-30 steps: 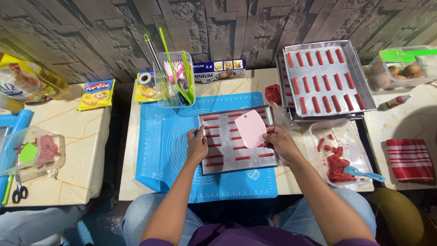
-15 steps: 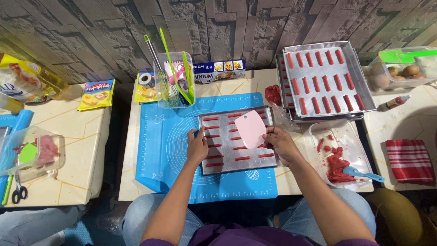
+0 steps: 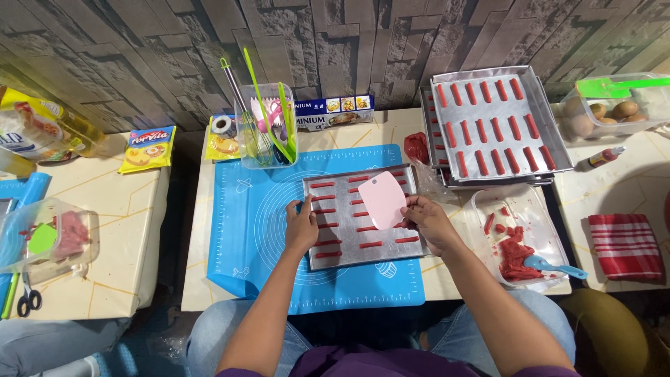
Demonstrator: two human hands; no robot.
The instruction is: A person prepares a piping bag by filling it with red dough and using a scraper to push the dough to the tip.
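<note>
Tray (image 3: 349, 237) at centre of blue mat (image 3: 244, 230), rows of red sticks (image 3: 328, 244) on it. Left hand (image 3: 301, 227) at tray's 9 o'clock edge, fingers curled on rim, gripping tray. Right hand (image 3: 427, 222) at tray's 3 o'clock, pinching pink scraper (image 3: 382, 200), blade flat over sticks. Stacked trays (image 3: 492, 126) of sticks at 1 o'clock. Tub (image 3: 488, 206) with red dough (image 3: 515, 255) and blue spoon (image 3: 555, 266) at 3 o'clock. Clear utensil holder (image 3: 265, 136) at 11 o'clock. All on table (image 3: 202, 230).
</note>
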